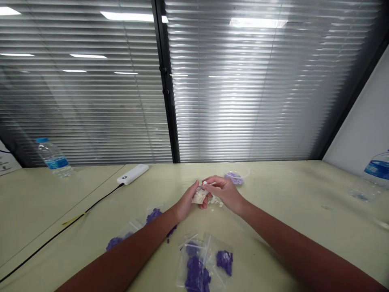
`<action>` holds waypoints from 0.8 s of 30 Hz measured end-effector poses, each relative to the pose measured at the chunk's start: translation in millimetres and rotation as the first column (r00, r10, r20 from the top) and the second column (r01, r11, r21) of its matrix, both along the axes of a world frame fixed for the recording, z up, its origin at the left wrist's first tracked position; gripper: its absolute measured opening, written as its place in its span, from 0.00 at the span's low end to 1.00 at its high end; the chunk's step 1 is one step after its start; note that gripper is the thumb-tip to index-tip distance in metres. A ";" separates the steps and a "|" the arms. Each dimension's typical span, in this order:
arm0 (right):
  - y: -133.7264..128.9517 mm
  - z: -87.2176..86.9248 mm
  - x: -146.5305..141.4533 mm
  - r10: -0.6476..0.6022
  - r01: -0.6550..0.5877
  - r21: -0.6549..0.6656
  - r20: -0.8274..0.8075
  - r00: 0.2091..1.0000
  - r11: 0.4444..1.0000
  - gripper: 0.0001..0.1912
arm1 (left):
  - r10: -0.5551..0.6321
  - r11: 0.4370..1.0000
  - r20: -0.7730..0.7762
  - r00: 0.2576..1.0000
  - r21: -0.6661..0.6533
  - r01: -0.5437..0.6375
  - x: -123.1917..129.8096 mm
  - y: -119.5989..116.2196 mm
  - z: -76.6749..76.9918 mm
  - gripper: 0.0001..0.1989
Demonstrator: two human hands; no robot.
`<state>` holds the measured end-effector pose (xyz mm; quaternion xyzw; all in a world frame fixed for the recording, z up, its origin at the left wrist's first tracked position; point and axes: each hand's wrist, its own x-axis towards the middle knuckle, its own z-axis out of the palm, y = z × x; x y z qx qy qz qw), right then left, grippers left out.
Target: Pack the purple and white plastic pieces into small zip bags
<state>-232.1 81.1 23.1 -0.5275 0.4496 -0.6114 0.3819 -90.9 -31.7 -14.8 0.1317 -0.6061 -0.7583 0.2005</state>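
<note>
My left hand [187,201] is wrapped round a small clear bag of white pieces [199,196], near the middle of the table. At the bag's top, my right hand [223,190] pinches a small white piece [204,184] between thumb and fingertips. Loose white pieces [215,200] lie on the table just beneath my right hand. Behind it sits a round clear container with light purple pieces [234,177]. Clear bags of dark purple pieces [194,269] lie in front, nearer to me. More purple pieces [154,215] in bags are partly hidden by my left forearm.
A white power bank [133,174] with a black cable [88,210] lies at the left on the pale table [285,202]. One water bottle [55,159] stands at the far left, and a large clear bottle [372,174] is at the right edge. Window blinds rise behind.
</note>
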 end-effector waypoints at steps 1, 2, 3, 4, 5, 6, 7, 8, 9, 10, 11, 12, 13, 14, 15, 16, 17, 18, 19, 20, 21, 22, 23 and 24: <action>-0.1 -1.2 1.9 -0.035 0.034 -0.008 -0.026 0.999 0.999 0.17 | -0.004 1.000 -0.003 1.000 -0.002 0.004 -0.5 -0.3 -0.7 0.35; -0.2 -2.4 2.7 -0.074 0.073 -0.016 -0.060 0.995 0.997 0.17 | -0.007 1.000 -0.004 1.000 -0.003 0.007 -0.8 -0.7 -1.2 0.36; -0.3 -3.1 2.7 -0.104 0.102 -0.025 -0.097 0.990 0.994 0.17 | -0.009 1.000 -0.004 1.000 -0.003 0.009 -1.1 -0.9 -1.5 0.36; -0.2 -3.2 2.1 -0.122 0.119 -0.035 -0.132 0.984 0.992 0.17 | -0.012 1.000 -0.003 1.000 0.000 0.012 -1.2 -1.1 -1.4 0.36; 0.1 -2.8 1.3 -0.134 0.127 -0.050 -0.162 0.978 0.991 0.17 | -0.015 1.000 -0.003 1.000 0.005 0.015 -1.2 -1.1 -1.0 0.36; 0.5 -2.0 0.4 -0.143 0.133 -0.066 -0.188 0.972 0.989 0.17 | -0.016 1.000 -0.003 1.000 0.012 0.016 -1.2 -1.1 -0.4 0.36; 1.0 -1.0 -0.4 -0.151 0.137 -0.081 -0.208 0.966 0.987 0.17 | -0.018 1.000 -0.003 1.000 0.018 0.018 -1.0 -0.9 0.3 0.36; 1.6 -0.1 -1.1 -0.157 0.140 -0.093 -0.223 0.962 0.986 0.16 | -0.023 1.000 -0.003 1.000 0.021 0.023 -0.9 -0.7 1.0 0.36; 2.2 0.6 -1.7 -0.163 0.143 -0.098 -0.239 0.957 0.985 0.16 | -0.029 0.999 -0.002 1.000 0.021 0.029 -0.7 -0.6 1.6 0.37; 2.8 0.9 -2.4 -0.175 0.153 -0.103 -0.259 0.950 0.983 0.15 | -0.036 0.999 -0.001 0.999 0.019 0.036 -0.5 -0.5 2.0 0.37; 3.3 0.8 -3.0 -0.198 0.171 -0.117 -0.290 0.936 0.978 0.14 | -0.044 0.999 0.000 0.999 0.013 0.044 -0.4 -0.5 2.3 0.37; 3.8 0.3 -3.7 -0.231 0.193 -0.143 -0.333 0.914 0.971 0.13 | -0.051 0.999 0.002 0.999 0.002 0.051 -0.3 -0.5 2.3 0.37; 4.3 -0.4 -4.5 -0.270 0.215 -0.180 -0.383 0.884 0.960 0.11 | -0.053 0.999 0.003 0.999 -0.009 0.053 -0.2 -0.6 2.3 0.38; 4.6 -1.2 -5.4 -0.310 0.232 -0.225 -0.432 0.847 0.947 0.09 | -0.051 0.999 0.004 0.999 -0.018 0.051 -0.2 -0.6 2.4 0.38; 4.8 -1.8 -6.3 -0.344 0.240 -0.267 -0.472 0.812 0.933 0.08 | -0.048 0.999 0.006 0.999 -0.023 0.049 -0.2 -0.7 2.5 0.38; 4.9 -2.1 -7.1 -0.366 0.240 -0.299 -0.503 0.783 0.924 0.08 | -0.046 0.999 0.007 0.999 -0.021 0.046 -0.2 -0.6 2.8 0.38; 5.0 -2.1 -7.9 -0.380 0.236 -0.321 -0.525 0.762 0.917 0.08 | -0.045 0.999 0.010 0.999 -0.016 0.045 -0.3 -0.4 3.3 0.39; 5.1 -1.8 -8.6 -0.393 0.234 -0.340 -0.542 0.743 0.911 0.09 | -0.047 0.999 0.014 0.999 -0.010 0.047 -0.3 0.0 3.9 0.39; 5.3 -1.1 -9.4 -0.409 0.234 -0.360 -0.559 0.721 0.903 0.10 | -0.048 0.999 0.018 0.999 -0.007 0.048 -0.4 0.3 4.6 0.39; 5.7 -0.2 -10.4 -0.429 0.232 -0.383 -0.583 0.690 0.894 0.10 | -0.046 0.999 0.023 0.999 -0.006 0.047 -0.4 0.7 5.3 0.39; 6.3 0.9 -11.4 -0.451 0.226 -0.411 -0.615 0.647 0.883 0.11 | -0.042 0.999 0.028 0.999 -0.009 0.042 -0.4 1.1 5.9 0.40; 7.2 2.1 -12.7 -0.471 0.206 -0.442 -0.656 0.590 0.873 0.11 | -0.038 0.999 0.030 0.999 -0.014 0.038 -0.4 1.4 6.4 0.40; 8.2 3.1 -14.0 -0.486 0.170 -0.472 -0.702 0.521 0.865 0.12 | -0.035 0.999 0.029 0.999 -0.017 0.036 -0.5 1.5 6.7 0.40; 9.5 4.0 -15.3 -0.493 0.122 -0.495 -0.747 0.445 0.860 0.14 | -0.036 0.999 0.025 0.999 -0.018 0.037 -0.5 1.5 6.9 0.40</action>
